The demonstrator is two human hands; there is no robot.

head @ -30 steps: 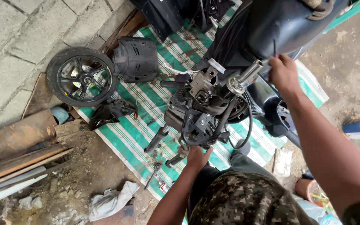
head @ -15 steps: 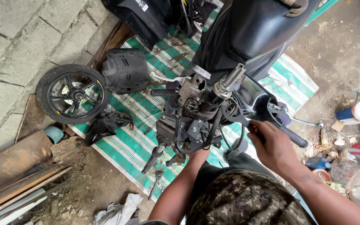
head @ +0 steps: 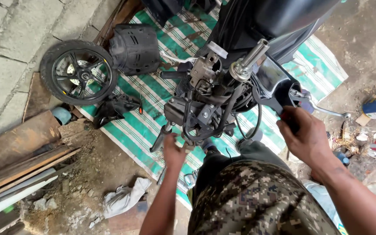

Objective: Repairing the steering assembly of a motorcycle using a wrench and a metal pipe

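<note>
Head view, looking down: two hands work on one stripped scooter front (head: pixel 209 95) standing on a green-and-white striped mat (head: pixel 149 93). Right hand (head: pixel 303 135) is wrapped shut around the dark handlebar grip (head: pixel 290 124), just beside one silver brake lever (head: pixel 327 111). Left hand (head: pixel 174 150) has its fingers spread loosely under the tangle of black cables (head: pixel 205 126), seemingly touching but gripping nothing. One loose wheel (head: pixel 78 72) lies at the mat's edge, one black engine cover (head: pixel 135 48) beside it. Camouflage trousers (head: pixel 249 200) hide the near ground.
</note>
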